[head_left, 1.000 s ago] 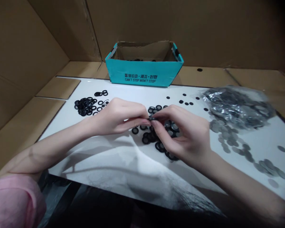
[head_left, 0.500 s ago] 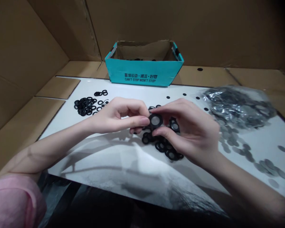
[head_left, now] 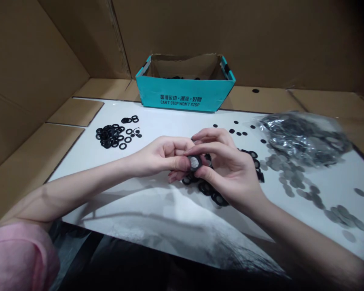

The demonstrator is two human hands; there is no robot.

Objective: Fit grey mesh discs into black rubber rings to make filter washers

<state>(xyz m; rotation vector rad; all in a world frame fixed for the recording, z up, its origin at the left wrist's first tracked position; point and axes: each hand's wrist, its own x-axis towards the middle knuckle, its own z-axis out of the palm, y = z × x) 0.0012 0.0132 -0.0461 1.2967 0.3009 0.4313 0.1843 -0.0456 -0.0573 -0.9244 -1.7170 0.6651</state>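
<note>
A black rubber ring with a grey mesh disc in its middle [head_left: 195,163] is held up between both hands, its face toward me. My left hand [head_left: 170,157] pinches its left edge, thumb in front. My right hand [head_left: 227,161] grips the right side with thumb and index finger, the other fingers curled behind. Below and behind the hands lies a pile of similar black rings with grey centres [head_left: 220,198], partly covered by my right hand. Farther left is a heap of bare black rings [head_left: 109,135].
A turquoise cardboard box [head_left: 185,95] with black pieces inside stands at the back. On the right lies a clear plastic bag [head_left: 306,137] of dark discs, with loose grey discs [head_left: 291,171] spilling before it. Small black discs [head_left: 239,133] dot the white table [head_left: 124,210]. Cardboard walls surround it.
The ring was edge-on between my fingertips, then turned its face toward me. It has since moved slightly lower, and my right hand has shifted left around it.
</note>
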